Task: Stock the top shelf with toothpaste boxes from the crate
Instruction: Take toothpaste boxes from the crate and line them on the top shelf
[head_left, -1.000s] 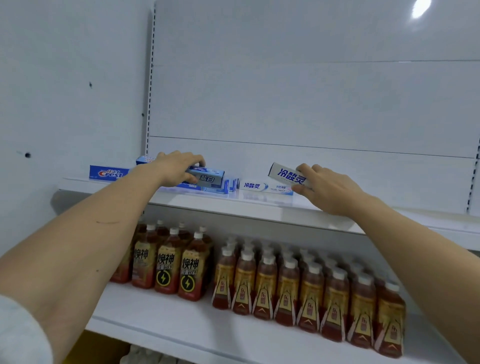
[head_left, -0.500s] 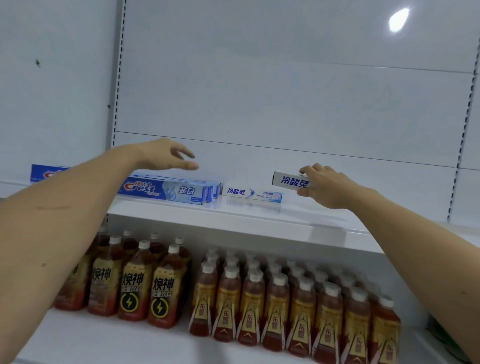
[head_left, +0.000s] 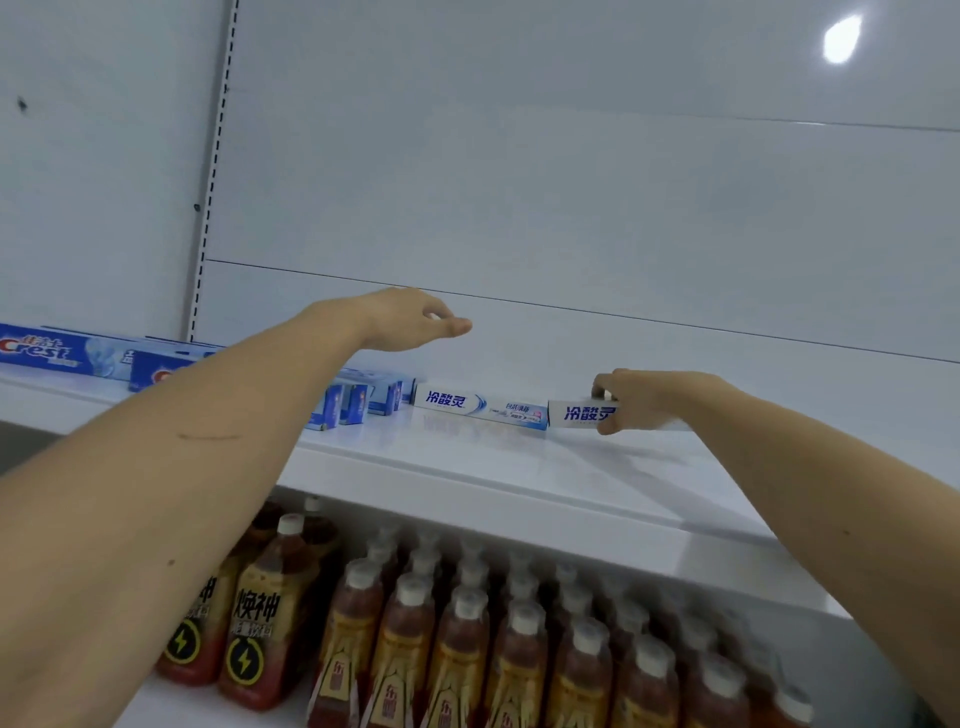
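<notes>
Right hand (head_left: 649, 400) fingers pinch white box (head_left: 582, 414), end touching lying box (head_left: 480, 408) to make neat row on shelf (head_left: 467, 467). Left hand (head_left: 410, 319) empty, fingers loosely together.

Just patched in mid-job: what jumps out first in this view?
The right hand holds a white toothpaste box down at the top shelf, end to end with another white box. The left hand hovers empty above blue Crest boxes at left. Rows of brown drink bottles fill the shelf below.
</notes>
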